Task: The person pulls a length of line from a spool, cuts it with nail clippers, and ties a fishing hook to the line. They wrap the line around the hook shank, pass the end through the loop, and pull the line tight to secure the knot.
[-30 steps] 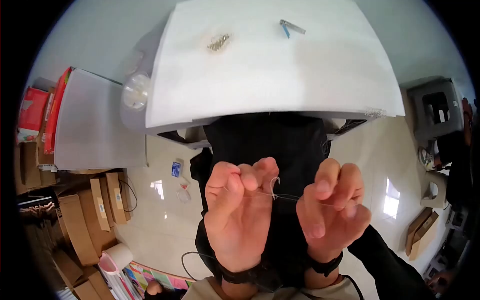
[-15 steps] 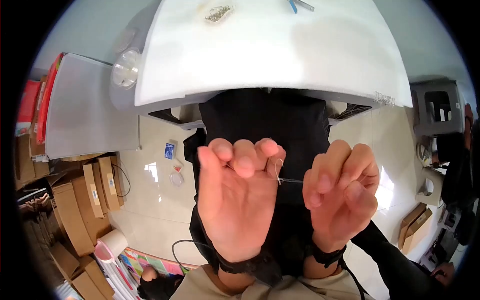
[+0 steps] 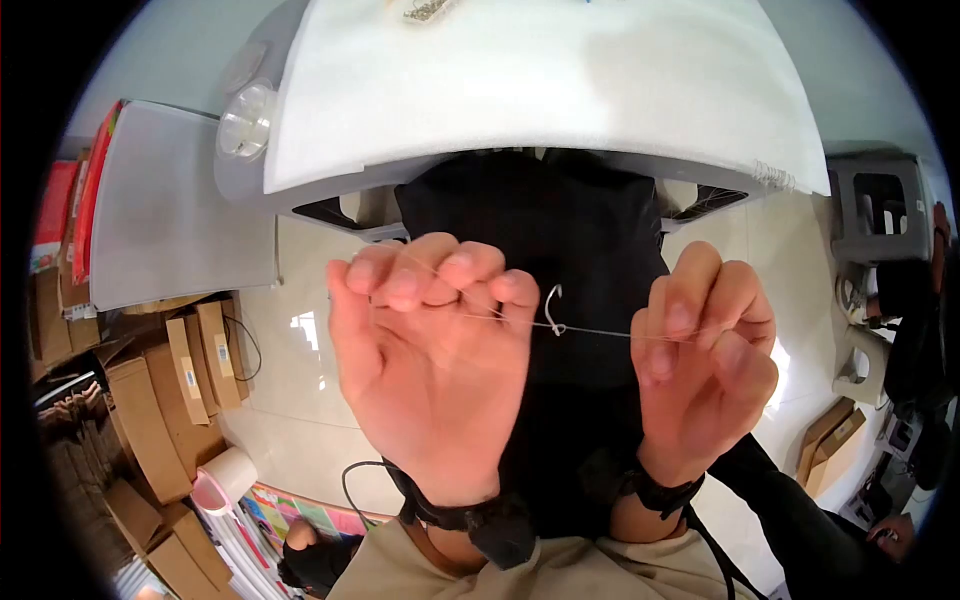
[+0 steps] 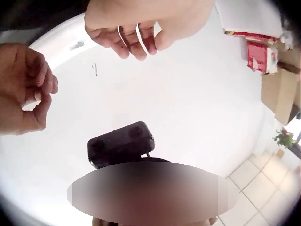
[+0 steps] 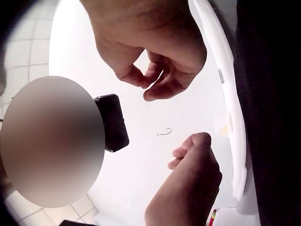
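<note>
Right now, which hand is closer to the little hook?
The left hand: its fingertips nearly touch the hook, while the right hand pinches the line farther along.

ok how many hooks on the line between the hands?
1. The hook hangs on the line stretched between the left hand and right hand, nearer the left. The metal pile on the white mat is too small to tell.

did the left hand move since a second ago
Yes: the left hand, pinching the line, has shifted left and up, nearer the white table, now reaching past the black garment over the floor.
</note>
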Tool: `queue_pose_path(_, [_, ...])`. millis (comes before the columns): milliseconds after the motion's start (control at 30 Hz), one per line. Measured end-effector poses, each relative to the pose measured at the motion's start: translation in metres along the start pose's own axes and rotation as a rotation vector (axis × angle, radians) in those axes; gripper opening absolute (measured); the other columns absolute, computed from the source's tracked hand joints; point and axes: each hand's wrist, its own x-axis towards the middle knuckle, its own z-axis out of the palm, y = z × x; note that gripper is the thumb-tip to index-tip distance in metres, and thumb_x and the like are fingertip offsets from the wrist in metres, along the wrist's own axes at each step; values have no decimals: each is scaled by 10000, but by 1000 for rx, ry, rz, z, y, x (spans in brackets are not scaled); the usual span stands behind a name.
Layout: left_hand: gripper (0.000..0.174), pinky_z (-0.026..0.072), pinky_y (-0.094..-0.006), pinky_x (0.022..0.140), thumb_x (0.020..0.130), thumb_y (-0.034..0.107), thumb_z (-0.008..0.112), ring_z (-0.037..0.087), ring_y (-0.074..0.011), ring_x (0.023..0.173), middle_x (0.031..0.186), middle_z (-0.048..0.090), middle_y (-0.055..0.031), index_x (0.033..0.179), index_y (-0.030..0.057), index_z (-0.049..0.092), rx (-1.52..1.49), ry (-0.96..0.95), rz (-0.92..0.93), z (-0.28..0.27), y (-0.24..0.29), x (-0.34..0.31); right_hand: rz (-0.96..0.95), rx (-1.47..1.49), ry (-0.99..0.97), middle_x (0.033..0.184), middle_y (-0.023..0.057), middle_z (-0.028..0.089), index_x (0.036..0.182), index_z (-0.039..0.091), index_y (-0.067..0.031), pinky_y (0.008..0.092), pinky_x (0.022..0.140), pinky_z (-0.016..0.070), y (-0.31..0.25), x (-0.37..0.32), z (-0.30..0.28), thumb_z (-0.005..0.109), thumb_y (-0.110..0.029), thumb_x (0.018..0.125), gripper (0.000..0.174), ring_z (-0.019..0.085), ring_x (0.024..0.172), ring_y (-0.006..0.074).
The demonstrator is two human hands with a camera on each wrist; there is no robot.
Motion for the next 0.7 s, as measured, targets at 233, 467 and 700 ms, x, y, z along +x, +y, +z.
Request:
queue_pose_path(233, [150,316,-327,869,938,227,459,479,-128,910,879,546,51,917,142,581,-206,-152,166,-3,20,1,82,-31,26,721,142,524,680,490,6,227,440,406,-3,2,-7,505,-28,736,67,454,487,126])
queue_pose_path(467, [162,315,-354,924,942,175,464,482,-154,1027,985,568,-11,1010,64,561,-25,-138,421,9,47,-8,78,-11,-3,712,134,524,667,488,-3,225,444,407,-1,5,-13,514,-39,732,79,459,486,125])
queue_pose_path(700, [190,367,-355,859,939,93,423,490,-228,947,979,545,-119,1039,-36,519,562,-95,707,4,96,-33,69,-41,11,713,131,523,674,473,-13,231,444,409,-7,6,-15,515,-78,744,105,464,482,131])
